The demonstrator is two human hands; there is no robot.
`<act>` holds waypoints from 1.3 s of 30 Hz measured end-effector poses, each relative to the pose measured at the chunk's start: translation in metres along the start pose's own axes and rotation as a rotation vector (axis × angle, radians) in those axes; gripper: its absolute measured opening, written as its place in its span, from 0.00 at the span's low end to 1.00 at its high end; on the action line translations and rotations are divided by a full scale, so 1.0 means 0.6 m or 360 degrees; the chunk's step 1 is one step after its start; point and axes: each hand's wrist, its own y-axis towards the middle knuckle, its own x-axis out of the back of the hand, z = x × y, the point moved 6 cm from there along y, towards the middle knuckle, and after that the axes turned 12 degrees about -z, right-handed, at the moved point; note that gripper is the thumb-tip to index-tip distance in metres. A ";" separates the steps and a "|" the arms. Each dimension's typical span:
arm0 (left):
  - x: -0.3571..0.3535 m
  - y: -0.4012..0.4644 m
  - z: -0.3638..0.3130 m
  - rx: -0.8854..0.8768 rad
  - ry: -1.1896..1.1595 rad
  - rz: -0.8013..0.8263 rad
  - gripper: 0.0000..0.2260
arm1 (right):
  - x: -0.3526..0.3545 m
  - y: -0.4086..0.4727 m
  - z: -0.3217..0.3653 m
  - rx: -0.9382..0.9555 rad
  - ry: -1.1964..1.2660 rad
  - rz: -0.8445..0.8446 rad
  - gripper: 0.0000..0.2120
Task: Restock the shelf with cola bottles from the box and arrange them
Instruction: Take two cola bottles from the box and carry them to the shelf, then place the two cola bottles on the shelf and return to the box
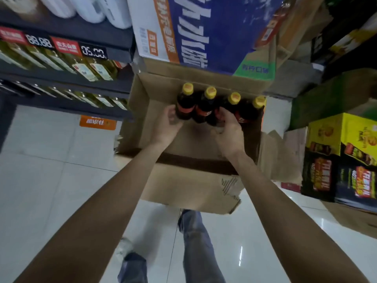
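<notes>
Cola bottles (216, 107) stand in the box (142, 123); left hand (169, 124) and right hand (228, 129) each grasping one, lifting toward the left shelf (67, 84) comes next.

Light: bright, overhead; glare is thrown on the floor tiles (240, 256).
Shadow: cast inside the cardboard box (195, 162).
Blur: softness throughout.
Distortion: edges are bent.

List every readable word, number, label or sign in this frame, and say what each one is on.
"88.88": left digital price tag on the shelf edge.
"05.00", blurred, so uncertain: right digital price tag.
Red shelf tags: print too blurred to read.
Blue and white carton: large characters, upside down, unreadable.
Cola bottle labels: red, no legible text.
Orange floor sign, yellow cartons: blurred.
</notes>
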 end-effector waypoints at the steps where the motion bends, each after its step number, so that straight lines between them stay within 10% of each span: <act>1: -0.019 0.022 0.004 0.0022 -0.0023 -0.0010 0.24 | -0.015 0.021 -0.007 -0.0001 0.0033 0.0007 0.33; 14: -0.084 0.124 0.046 -0.0083 -0.0004 -0.0381 0.33 | -0.114 0.114 -0.006 0.0211 -0.0466 -0.0163 0.36; 26: 0.148 -0.085 0.007 -0.0194 -0.0345 -0.0694 0.28 | 0.023 -0.044 0.116 0.0306 0.0006 -0.0395 0.36; 39: 0.588 -0.501 0.109 -0.0090 -0.0959 -0.0907 0.31 | 0.009 -0.453 0.440 0.0215 0.0939 0.0636 0.33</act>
